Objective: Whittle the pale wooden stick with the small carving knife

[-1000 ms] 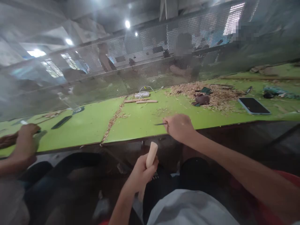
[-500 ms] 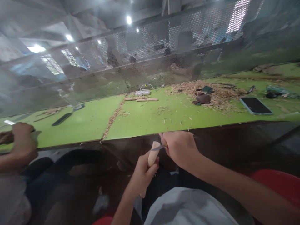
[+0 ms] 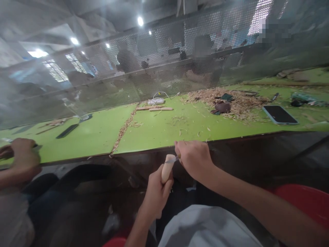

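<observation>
My left hand (image 3: 158, 192) is closed around a pale wooden stick (image 3: 167, 169), its rounded top end tilted up just in front of the table edge. In my right hand (image 3: 194, 157) is a knife, its handle mostly hidden by the fingers. The short grey knife blade (image 3: 172, 160) lies across the stick near its top end. Both hands are above my lap, by the front edge of the green table (image 3: 151, 133).
Wood shavings (image 3: 246, 104) are heaped at the back right, with dark cloth pieces (image 3: 223, 107) on them. A phone (image 3: 279, 114) lies to their right. Sticks (image 3: 160, 109) and a white cabled item (image 3: 156, 101) lie mid-table. At left is a co-worker's hand (image 3: 24, 156). A mesh screen (image 3: 164, 75) stands behind.
My right hand has shifted slightly up and left, and the blade now sits a little higher on the stick. The co-worker's hand at left has moved slightly.
</observation>
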A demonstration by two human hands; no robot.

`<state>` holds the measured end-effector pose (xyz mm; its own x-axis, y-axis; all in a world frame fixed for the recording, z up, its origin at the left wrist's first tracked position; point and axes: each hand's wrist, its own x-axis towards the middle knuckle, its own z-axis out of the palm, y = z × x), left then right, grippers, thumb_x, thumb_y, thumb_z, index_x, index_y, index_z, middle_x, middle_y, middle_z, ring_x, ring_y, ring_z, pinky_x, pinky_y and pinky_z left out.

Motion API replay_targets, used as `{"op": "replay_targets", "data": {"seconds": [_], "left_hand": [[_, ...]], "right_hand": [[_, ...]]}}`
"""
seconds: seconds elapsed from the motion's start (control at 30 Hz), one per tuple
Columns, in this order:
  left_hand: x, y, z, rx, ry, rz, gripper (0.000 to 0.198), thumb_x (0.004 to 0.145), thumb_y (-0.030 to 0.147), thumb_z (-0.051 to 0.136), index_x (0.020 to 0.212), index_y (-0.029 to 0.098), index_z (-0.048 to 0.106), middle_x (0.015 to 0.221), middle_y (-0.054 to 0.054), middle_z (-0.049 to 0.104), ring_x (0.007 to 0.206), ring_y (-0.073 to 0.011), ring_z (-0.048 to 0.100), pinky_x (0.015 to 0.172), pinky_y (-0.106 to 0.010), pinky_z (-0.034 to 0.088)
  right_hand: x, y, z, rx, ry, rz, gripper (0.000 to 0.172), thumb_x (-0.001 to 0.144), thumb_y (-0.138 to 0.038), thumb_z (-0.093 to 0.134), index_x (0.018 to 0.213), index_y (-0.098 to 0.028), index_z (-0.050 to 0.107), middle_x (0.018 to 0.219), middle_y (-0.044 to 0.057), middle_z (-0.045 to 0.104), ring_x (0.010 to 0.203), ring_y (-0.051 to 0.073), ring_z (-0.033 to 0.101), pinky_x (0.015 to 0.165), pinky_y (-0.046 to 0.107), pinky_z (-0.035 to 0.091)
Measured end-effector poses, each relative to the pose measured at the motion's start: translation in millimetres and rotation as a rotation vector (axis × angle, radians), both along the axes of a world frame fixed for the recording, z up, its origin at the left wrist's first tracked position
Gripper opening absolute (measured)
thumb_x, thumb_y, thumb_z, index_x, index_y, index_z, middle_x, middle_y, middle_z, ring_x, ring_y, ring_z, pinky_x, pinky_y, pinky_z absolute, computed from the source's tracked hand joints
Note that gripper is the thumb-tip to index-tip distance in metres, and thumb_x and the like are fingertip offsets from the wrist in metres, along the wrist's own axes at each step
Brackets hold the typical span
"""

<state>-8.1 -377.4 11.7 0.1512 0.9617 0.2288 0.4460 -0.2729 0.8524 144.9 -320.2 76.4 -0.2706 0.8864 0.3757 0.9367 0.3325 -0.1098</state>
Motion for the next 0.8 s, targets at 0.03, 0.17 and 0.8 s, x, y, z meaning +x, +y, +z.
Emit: {"op": "replay_targets", "data": {"seconds": [0.03, 0.17, 0.8], "left_hand": [[1, -5, 1.4, 0.001, 0.009, -0.047, 0.009, 0.078, 0.01, 0.05, 0.074, 0.018, 0.05, 0.065, 0.003, 0.048, 0.059, -0.01, 0.038, 0.054, -0.02, 0.029], [3, -18, 2.9, 0.032, -0.041, -0.29, 0.017, 0.072, 0.014, 0.06, 0.062, 0.018, 0.047, 0.057, 0.003, 0.045, 0.052, -0.0084, 0.036, 0.052, -0.021, 0.031], [11, 3, 3.3, -0.479, -0.512, -0.224, 0.029, 0.082, 0.029, 0.058, 0.064, 0.02, 0.037, 0.043, 0.011, 0.029, 0.031, -0.0026, 0.027, 0.031, -0.016, 0.019]], "right_hand": [[1, 7, -1.3, -0.057, -0.025, -0.041, 0.033, 0.095, -0.018, 0.041, 0.081, -0.017, 0.071, 0.068, 0.008, 0.07, 0.066, 0.02, 0.064, 0.057, 0.029, 0.032], [15, 39, -2.6, -0.179, -0.068, -0.192, 0.028, 0.087, -0.009, 0.047, 0.083, -0.011, 0.074, 0.071, 0.014, 0.071, 0.068, 0.023, 0.066, 0.06, 0.028, 0.034], [6, -15, 10.3, 0.077, 0.135, 0.174, 0.034, 0.096, -0.027, 0.043, 0.073, -0.02, 0.067, 0.058, 0.003, 0.063, 0.053, 0.015, 0.05, 0.054, 0.032, 0.022]]}}
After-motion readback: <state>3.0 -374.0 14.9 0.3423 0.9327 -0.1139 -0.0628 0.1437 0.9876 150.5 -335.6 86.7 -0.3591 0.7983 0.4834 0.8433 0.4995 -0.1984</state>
